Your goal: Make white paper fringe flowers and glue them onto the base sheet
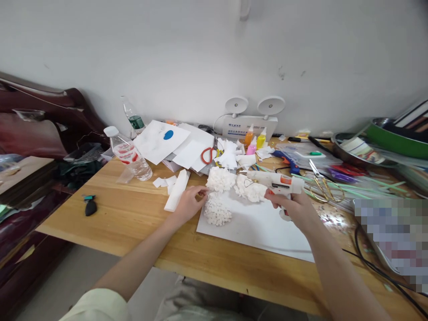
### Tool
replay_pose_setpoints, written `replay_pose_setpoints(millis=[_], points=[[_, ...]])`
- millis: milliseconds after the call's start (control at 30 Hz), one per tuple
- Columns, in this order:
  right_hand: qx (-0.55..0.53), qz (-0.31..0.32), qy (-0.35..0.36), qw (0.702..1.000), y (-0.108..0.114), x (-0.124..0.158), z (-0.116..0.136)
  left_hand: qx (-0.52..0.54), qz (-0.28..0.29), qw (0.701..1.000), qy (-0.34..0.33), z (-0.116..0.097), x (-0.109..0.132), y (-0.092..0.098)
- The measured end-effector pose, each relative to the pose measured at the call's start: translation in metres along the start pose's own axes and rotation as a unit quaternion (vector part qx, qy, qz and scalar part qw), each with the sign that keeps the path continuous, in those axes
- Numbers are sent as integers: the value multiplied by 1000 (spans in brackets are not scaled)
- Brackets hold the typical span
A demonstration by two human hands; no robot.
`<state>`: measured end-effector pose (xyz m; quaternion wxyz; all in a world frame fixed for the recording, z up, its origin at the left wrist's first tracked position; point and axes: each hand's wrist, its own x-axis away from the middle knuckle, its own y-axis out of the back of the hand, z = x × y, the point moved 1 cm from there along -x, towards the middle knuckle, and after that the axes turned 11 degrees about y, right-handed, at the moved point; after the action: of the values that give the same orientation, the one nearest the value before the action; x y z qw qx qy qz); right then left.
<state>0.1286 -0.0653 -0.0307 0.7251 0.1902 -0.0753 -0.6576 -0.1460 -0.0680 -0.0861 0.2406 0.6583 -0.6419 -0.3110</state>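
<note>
My right hand (294, 205) grips a white hot glue gun (276, 182) with an orange trigger, its nozzle pointing left over a white paper flower (250, 189). My left hand (190, 203) has its fingers pinched at the edge of another white paper flower (217, 210), which lies on a white sheet (257, 229). A third white flower (220, 178) sits just behind the other two. A folded white paper strip (177, 191) lies left of my left hand.
The wooden table (133, 218) holds two plastic bottles (129, 154), loose white paper (160, 140), red-handled scissors (207, 155), small paint bottles (254, 139), a blue glue gun (287, 161), gold scissors (321, 183), a black cable (368, 258) and a small black object (90, 206). Metal bowls (361, 149) stand at right.
</note>
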Motion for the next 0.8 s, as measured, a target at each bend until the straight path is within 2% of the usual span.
replay_pose_setpoints(millis=[200, 433, 633, 800], points=[[-7, -27, -7, 1000, 6, 1, -4, 6, 13, 1000, -3, 3, 1, -3], [-25, -44, -19, 999, 20, 1, -2, 20, -3, 1000, 3, 2, 4, -1], [-72, -86, 4, 994, 33, 0, -13, -30, -24, 999, -30, -4, 3, 3], [-4, -149, 11, 989, 56, -6, -29, -20, -5, 999, -35, -5, 2, 4]])
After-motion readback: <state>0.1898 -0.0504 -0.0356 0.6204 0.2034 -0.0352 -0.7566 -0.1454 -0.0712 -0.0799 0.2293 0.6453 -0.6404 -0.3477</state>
